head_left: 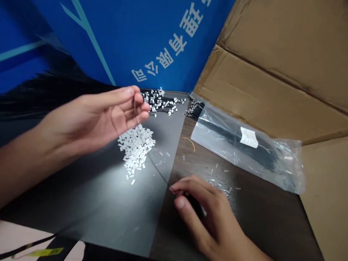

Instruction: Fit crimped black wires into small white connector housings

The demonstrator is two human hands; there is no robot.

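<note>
A thin dark wire (157, 168) runs slantwise between my two hands, slightly blurred. Raised at the left, my left hand (100, 116) pinches its upper part between thumb and forefinger, palm partly turned up. Lower down, my right hand (209, 210) has thumb and forefinger closed around the other end of the wire; the very tip is hard to make out. Beneath the wire's upper stretch lies a heap of small white connector housings (137, 146) on the grey mat (108, 203). Behind my left fingers rest black wires with white connectors (163, 103) on their ends.
A clear plastic bag (231, 139) of black wires with a white label lies at the right on the dark wood table (261, 214). A yellow wire piece (191, 143) and small clear scraps (217, 185) lie nearby. Cardboard (272, 72) and a blue panel (130, 40) stand behind.
</note>
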